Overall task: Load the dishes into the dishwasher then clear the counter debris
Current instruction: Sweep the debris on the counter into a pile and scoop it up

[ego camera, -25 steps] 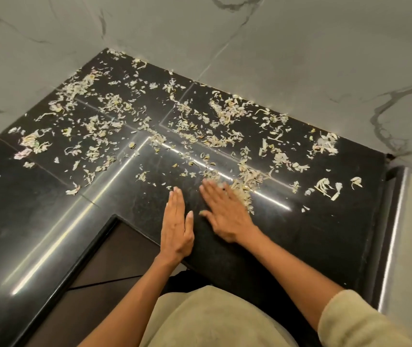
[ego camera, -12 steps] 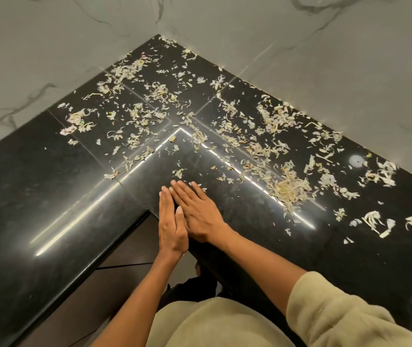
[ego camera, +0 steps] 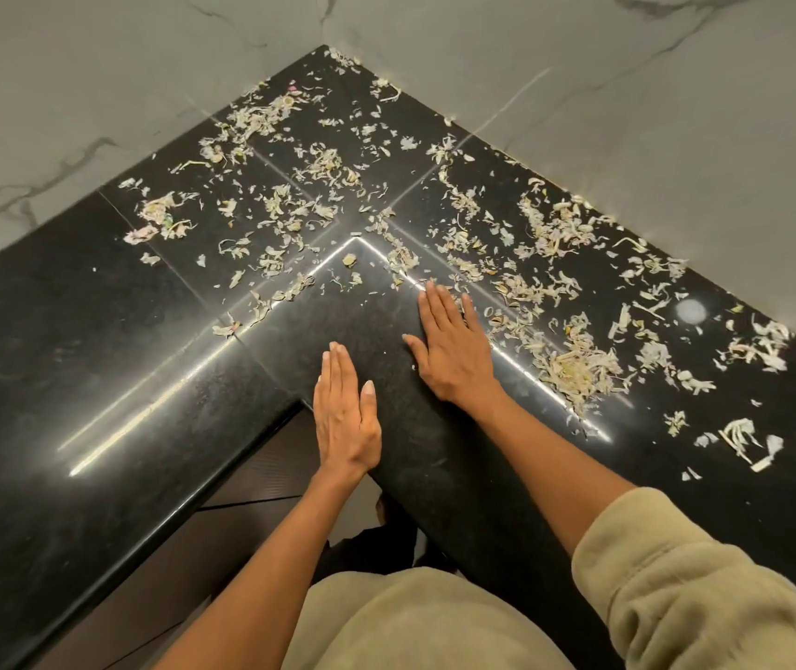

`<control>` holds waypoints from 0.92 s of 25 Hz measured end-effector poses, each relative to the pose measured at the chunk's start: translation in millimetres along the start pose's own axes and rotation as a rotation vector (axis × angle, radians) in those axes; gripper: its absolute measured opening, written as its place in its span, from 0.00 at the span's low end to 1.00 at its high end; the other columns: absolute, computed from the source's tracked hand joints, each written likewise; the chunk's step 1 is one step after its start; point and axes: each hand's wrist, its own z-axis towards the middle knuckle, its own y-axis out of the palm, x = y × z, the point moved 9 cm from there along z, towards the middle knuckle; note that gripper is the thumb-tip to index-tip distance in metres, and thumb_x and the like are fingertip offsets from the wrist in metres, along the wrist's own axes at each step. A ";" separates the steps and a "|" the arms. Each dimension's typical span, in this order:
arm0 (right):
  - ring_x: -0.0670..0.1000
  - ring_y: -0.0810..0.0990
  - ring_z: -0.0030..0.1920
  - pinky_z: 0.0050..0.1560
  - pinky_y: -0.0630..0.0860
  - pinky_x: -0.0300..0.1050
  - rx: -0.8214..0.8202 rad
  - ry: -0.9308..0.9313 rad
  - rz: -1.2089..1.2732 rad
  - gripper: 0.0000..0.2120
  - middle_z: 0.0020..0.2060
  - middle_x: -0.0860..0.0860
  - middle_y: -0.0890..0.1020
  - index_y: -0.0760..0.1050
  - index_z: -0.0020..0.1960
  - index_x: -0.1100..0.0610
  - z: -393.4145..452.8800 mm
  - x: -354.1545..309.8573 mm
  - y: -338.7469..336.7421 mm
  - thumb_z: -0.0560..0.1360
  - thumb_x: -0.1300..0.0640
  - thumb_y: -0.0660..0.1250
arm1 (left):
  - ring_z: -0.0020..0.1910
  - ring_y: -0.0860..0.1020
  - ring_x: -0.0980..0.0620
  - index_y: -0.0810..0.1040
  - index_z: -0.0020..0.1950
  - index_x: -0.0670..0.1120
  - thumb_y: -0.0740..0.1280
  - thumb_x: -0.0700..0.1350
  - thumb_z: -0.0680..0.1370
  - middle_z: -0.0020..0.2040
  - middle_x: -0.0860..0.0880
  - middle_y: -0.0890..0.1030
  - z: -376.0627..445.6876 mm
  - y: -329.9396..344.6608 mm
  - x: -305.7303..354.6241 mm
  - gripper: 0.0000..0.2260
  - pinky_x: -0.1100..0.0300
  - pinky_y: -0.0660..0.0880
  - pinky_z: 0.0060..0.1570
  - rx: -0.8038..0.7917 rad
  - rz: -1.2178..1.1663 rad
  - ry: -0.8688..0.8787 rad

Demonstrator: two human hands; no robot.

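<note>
Pale vegetable peel scraps [ego camera: 574, 369] lie scattered over a black L-shaped countertop [ego camera: 96, 360], thickest in a heap to the right of my hands and spread back into the corner. My right hand [ego camera: 451, 348] lies flat on the counter, fingers straight, its outer edge touching the scraps. My left hand [ego camera: 345, 418] rests flat with straight fingers at the counter's inner corner, partly over the edge, and holds nothing. No dishes or dishwasher are in view.
Grey marble-look walls [ego camera: 676, 113] close the counter at the back left and back right. The counter's inner edge drops to dark cabinet fronts [ego camera: 260, 471] below my left hand. The counter's left arm bears few scraps.
My right hand, which overlapped the left half a second ago, has slid right and away toward the scrap heap. The left hand has drawn back slightly toward the counter edge.
</note>
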 end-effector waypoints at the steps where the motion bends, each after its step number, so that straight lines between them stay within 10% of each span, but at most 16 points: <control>1: 0.51 0.40 0.81 0.79 0.38 0.56 0.027 0.014 0.005 0.32 0.81 0.53 0.44 0.43 0.82 0.58 -3.2 -3.6 -2.8 0.84 0.40 0.40 | 0.80 0.42 0.57 0.46 0.82 0.45 0.45 0.55 0.82 0.82 0.50 0.47 0.0 0.4 0.1 0.29 0.53 0.44 0.79 -0.002 0.001 0.005; 7: 0.50 0.35 0.80 0.79 0.35 0.54 -0.079 -0.294 -0.035 0.30 0.81 0.52 0.40 0.40 0.82 0.57 -16.4 -103.3 16.0 0.84 0.43 0.38 | 0.80 0.43 0.58 0.47 0.82 0.44 0.45 0.56 0.83 0.82 0.50 0.47 0.5 -0.9 -2.6 0.29 0.54 0.45 0.79 0.005 -0.060 -0.003; 16: 0.52 0.35 0.80 0.79 0.35 0.57 -0.068 0.063 -0.043 0.36 0.80 0.54 0.39 0.37 0.81 0.56 -15.4 58.2 -4.5 0.82 0.34 0.32 | 0.80 0.39 0.57 0.41 0.81 0.47 0.42 0.57 0.82 0.82 0.51 0.43 -1.8 4.8 4.0 0.30 0.53 0.39 0.79 -0.049 0.068 -0.026; 23: 0.49 0.37 0.80 0.79 0.36 0.54 -0.096 -0.245 0.029 0.31 0.81 0.52 0.43 0.43 0.82 0.56 -65.7 -57.0 18.5 0.84 0.43 0.42 | 0.79 0.37 0.58 0.41 0.81 0.45 0.39 0.59 0.80 0.81 0.50 0.40 4.3 25.7 24.7 0.32 0.53 0.36 0.78 -0.143 0.029 0.023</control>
